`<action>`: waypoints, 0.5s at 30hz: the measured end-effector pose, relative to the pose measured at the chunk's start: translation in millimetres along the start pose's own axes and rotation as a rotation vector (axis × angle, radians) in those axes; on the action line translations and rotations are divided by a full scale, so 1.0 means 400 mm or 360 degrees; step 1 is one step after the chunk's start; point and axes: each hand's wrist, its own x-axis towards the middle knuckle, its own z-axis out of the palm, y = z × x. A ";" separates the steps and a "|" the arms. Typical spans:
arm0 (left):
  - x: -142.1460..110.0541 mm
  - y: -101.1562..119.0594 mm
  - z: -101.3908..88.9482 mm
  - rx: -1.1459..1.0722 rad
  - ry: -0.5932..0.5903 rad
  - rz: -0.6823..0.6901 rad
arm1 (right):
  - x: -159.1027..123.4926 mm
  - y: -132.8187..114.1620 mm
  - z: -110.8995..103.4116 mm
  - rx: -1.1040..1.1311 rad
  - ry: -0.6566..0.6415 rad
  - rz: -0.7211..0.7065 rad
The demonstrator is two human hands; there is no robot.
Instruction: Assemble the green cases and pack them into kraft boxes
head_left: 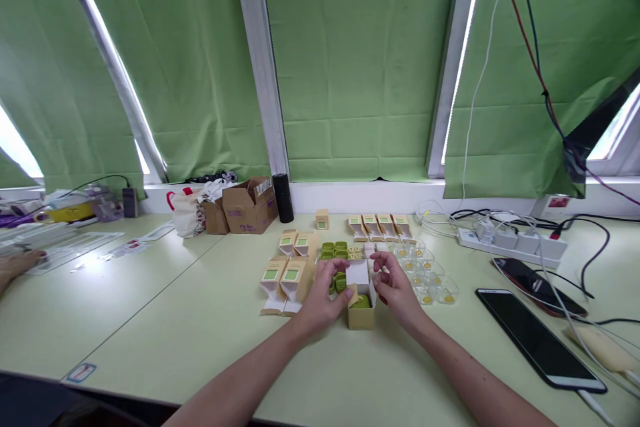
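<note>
A small tan carton point(362, 315) stands open on the table in front of me, with a green round item point(361, 302) sitting inside it and its white lid flap point(357, 273) raised. My left hand point(323, 300) grips the carton's left side, fingers curled around it. My right hand point(395, 287) is at the carton's right side, fingers bent and pinching near the flap. Behind the carton lie several green containers point(334, 250) and clear plastic cups with yellow bits point(425, 277).
Open tan cartons lie at left point(285, 280) and in a row at the back point(380, 227). Brown cardboard boxes point(249, 207), a black cylinder point(283, 198), a power strip with cables point(510, 240) and two phones point(537, 337) surround them. Another person's hand point(17, 263) rests far left.
</note>
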 end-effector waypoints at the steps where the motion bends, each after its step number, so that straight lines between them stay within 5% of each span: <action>1: -0.001 0.001 0.000 -0.0012 0.0000 -0.0012 | -0.001 -0.002 0.001 0.0016 -0.0002 0.0015; 15: -0.002 0.017 0.008 -0.0079 -0.0024 -0.0115 | -0.014 -0.018 0.015 0.0051 -0.0083 0.0111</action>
